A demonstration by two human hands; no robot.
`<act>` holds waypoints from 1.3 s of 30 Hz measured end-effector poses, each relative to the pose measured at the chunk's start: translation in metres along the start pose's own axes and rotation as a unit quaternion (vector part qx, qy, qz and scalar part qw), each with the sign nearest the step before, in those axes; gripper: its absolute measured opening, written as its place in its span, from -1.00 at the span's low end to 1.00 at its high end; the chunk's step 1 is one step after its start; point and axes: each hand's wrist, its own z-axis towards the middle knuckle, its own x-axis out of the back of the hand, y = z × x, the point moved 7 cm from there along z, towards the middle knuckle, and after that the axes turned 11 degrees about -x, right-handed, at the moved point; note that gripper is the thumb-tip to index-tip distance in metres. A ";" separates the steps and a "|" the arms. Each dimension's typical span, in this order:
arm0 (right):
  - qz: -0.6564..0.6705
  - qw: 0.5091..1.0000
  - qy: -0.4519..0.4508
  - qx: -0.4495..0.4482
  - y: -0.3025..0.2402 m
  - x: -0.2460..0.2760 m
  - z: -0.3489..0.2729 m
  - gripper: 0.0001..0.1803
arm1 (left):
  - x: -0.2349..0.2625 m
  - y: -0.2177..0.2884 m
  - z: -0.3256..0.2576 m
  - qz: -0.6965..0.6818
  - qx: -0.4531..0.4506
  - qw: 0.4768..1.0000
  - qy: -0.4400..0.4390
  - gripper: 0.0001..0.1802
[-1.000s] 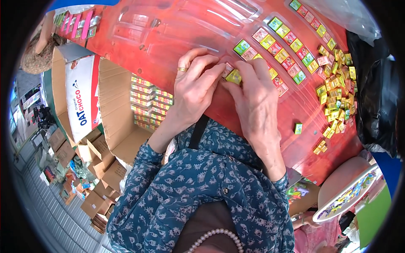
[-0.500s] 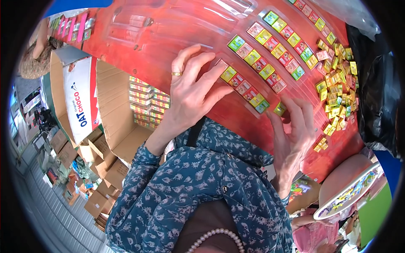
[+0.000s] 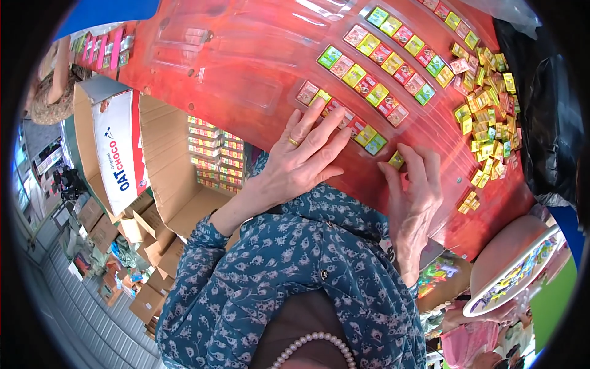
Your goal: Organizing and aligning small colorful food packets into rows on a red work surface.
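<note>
My right hand point(image 3: 419, 187) pinches a small yellow box point(image 3: 396, 161) between thumb and fingertips, just beyond the near end of a row of small boxes point(image 3: 375, 144). That row, in yellow, red, pink and green, lies in a narrow clear plastic tray. My left hand point(image 3: 307, 154), with a ring on one finger, lies over the row with its fingers spread and hides some of its boxes. Its fingertips rest on or just above them; nothing is gripped. Beyond lies a second row of boxes point(image 3: 353, 75), with more filled rows farther off.
A loose pile of small boxes point(image 3: 488, 117) sits on the red table point(image 3: 233, 67) at right, beside black plastic point(image 3: 556, 123). An open carton point(image 3: 166, 147) holding rows of boxes stands at left. A tub of colourful packets point(image 3: 516, 270) is at lower right.
My left hand has moved from the far end of the nearest row down onto its middle, uncovering a pink box at that end. My right hand still pinches the small box.
</note>
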 end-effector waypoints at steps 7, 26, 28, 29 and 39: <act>-0.101 0.989 0.090 0.066 0.008 0.013 0.002 -0.61 | -0.008 0.005 0.002 0.061 0.014 0.998 -0.023 -0.19; -0.048 0.993 0.088 0.057 0.028 0.019 0.007 -0.46 | -0.002 0.004 0.016 0.027 0.010 0.999 -0.042 -0.16; -0.033 0.995 0.067 0.067 0.027 0.016 0.007 -0.50 | -0.002 0.004 0.017 0.018 0.009 0.999 -0.046 -0.16; -0.035 0.994 0.069 0.072 0.026 0.017 0.006 -0.52 | -0.001 0.005 0.017 0.013 0.015 0.998 -0.053 -0.15; -0.003 0.996 0.057 0.068 0.028 0.025 0.015 -0.57 | 0.012 0.014 0.042 0.015 -0.028 0.998 -0.047 -0.24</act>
